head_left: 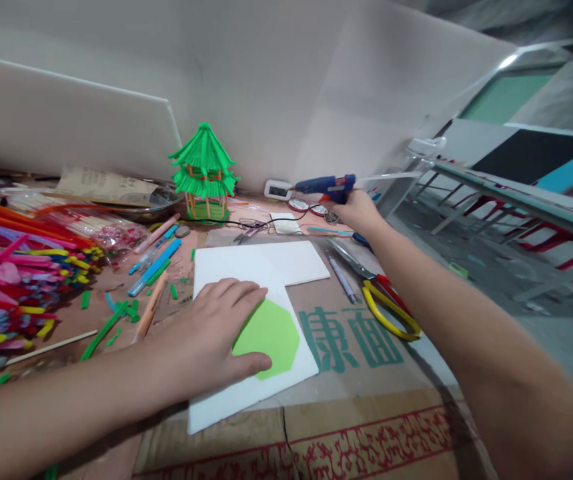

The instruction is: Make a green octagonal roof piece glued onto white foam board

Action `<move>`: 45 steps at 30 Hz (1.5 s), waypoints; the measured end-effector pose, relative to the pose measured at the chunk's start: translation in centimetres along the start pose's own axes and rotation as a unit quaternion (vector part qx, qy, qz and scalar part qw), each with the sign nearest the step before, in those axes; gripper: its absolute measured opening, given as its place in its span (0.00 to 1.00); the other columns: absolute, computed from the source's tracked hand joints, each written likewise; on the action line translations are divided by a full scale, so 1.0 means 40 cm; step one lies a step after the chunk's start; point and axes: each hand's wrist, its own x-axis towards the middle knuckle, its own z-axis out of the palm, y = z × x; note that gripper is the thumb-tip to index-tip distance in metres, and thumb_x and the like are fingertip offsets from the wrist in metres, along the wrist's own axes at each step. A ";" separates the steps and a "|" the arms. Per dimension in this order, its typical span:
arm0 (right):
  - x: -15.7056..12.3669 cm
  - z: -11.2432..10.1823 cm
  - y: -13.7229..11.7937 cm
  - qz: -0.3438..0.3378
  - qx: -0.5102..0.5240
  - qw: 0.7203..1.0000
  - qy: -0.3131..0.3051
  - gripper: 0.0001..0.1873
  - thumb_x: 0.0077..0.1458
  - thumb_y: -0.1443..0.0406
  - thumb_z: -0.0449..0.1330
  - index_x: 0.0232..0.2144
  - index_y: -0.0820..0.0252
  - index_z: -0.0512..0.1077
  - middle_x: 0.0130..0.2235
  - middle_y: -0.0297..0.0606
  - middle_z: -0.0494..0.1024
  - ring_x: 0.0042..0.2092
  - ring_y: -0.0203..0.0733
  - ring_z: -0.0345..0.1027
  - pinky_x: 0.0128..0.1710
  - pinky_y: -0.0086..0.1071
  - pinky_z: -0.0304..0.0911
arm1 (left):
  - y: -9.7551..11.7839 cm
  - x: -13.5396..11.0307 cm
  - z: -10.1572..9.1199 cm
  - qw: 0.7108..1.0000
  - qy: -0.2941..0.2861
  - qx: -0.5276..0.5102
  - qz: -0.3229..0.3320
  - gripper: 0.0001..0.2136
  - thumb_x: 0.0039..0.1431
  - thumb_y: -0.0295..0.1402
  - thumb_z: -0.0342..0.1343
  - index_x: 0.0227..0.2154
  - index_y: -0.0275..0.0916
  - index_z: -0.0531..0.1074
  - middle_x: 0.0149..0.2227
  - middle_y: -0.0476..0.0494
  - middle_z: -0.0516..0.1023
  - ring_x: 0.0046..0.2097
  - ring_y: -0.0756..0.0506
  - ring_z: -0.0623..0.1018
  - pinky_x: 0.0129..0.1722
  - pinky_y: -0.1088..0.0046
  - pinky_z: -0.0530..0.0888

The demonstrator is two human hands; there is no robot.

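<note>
My left hand [226, 327] lies flat, fingers spread, over a light-green many-sided piece [273, 337] and the white board [251, 400] under it. The hand covers the green piece's left side. Farther back on the right, my right hand [361, 210] is closed on a blue hot glue gun [323, 187]. A clear glue stick [391, 177] juts from the gun's rear, and its nozzle points left toward a small white digital display [279, 190]. A green two-tiered model pavilion [205, 173] stands upright behind the board.
Scissors with red and yellow handles [391, 310] and a pen [342, 280] lie right of the board, on printed cardboard [356, 433]. Colourful pipe cleaners [21, 280], markers [153, 267] and green scraps [121, 313] spread at left. A black cord [251, 223] runs behind.
</note>
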 end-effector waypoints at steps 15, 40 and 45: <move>-0.348 -0.120 -0.190 -0.089 0.270 0.954 -0.095 0.10 0.56 0.67 0.63 0.41 0.56 0.77 0.42 0.38 0.84 0.37 0.46 0.81 0.47 0.42 0.75 | 0.021 -0.004 -0.030 0.997 -0.009 -0.068 0.036 0.05 0.61 0.31 0.55 0.38 0.41 0.75 0.46 0.41 0.74 0.51 0.40 0.73 0.51 0.61 0.72; -0.373 -0.100 -0.117 -0.075 0.251 0.952 -0.160 0.04 0.56 0.64 0.64 0.30 0.55 0.79 0.35 0.36 0.84 0.32 0.43 0.78 0.33 0.34 0.72 | -0.009 -0.009 -0.006 0.990 -0.111 0.055 0.070 0.38 0.65 0.54 0.47 0.70 0.37 0.50 0.73 0.34 0.47 0.72 0.34 0.50 0.70 0.49 0.48; -0.396 -0.028 -0.094 -0.040 0.278 0.950 -0.136 0.06 0.58 0.63 0.62 0.36 0.56 0.78 0.38 0.36 0.84 0.30 0.40 0.77 0.29 0.31 0.71 | -0.022 -0.014 0.001 0.989 -0.121 0.052 0.066 0.49 0.54 0.63 0.53 0.71 0.40 0.47 0.73 0.37 0.44 0.72 0.30 0.45 0.69 0.46 0.49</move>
